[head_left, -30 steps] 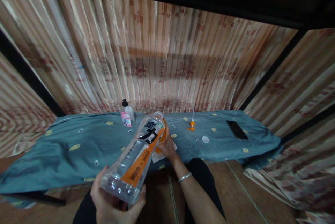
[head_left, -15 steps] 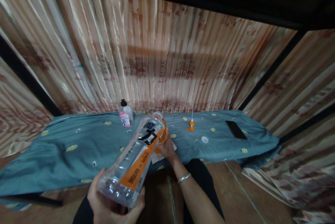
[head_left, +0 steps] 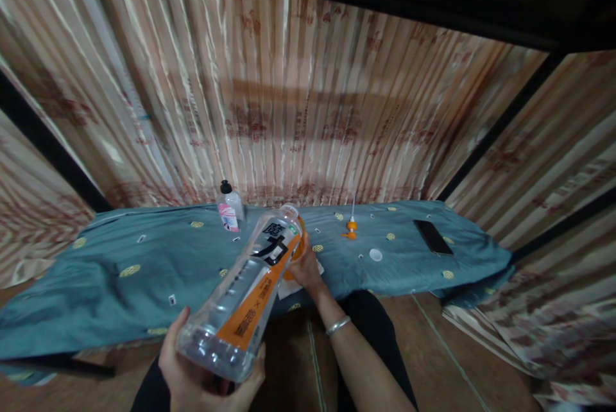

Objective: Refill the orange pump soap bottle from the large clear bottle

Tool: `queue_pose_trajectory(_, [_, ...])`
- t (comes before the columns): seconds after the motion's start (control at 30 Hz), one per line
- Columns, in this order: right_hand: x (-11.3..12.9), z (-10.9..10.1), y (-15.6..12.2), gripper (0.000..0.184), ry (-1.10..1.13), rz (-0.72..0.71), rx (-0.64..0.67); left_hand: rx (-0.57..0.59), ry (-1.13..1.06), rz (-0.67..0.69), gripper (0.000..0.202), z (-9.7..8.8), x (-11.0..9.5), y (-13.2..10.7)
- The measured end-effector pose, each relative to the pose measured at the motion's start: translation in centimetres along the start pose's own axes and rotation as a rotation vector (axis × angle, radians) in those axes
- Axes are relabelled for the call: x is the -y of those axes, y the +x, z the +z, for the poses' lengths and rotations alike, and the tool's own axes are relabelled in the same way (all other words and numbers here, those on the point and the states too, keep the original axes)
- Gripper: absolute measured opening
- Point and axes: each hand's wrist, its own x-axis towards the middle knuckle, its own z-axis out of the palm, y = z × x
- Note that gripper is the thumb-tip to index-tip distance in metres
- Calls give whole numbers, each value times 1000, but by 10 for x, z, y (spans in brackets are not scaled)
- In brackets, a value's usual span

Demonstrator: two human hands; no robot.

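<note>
My left hand is closed around the base of a large clear plastic bottle with an orange and silver label. The bottle is tilted, its uncapped neck pointing up and away. Behind that neck my right hand grips an orange bottle, mostly hidden by the clear one. Whether liquid passes between them I cannot tell. A white tissue or cloth lies under the orange bottle. To the right, an orange pump top with its tube upward sits on the bed.
The bed has a teal sheet. A clear bottle with a black cap stands at the left back. A round white disc and a dark phone lie to the right. Curtains and black bed posts surround it.
Both hands keep their hold on the two bottles with almost no movement. The whole view has shifted very slightly.
</note>
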Motion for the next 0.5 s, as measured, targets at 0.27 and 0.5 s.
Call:
queue_pose_trajectory(0.27, [1, -2, -1, 75, -38, 22, 14, -2, 69, 86, 132, -6, 13, 8])
queue_pose_trajectory(0.5, [10, -2, 0, 75, 4, 22, 20, 11, 70, 46, 142, -4, 7, 4])
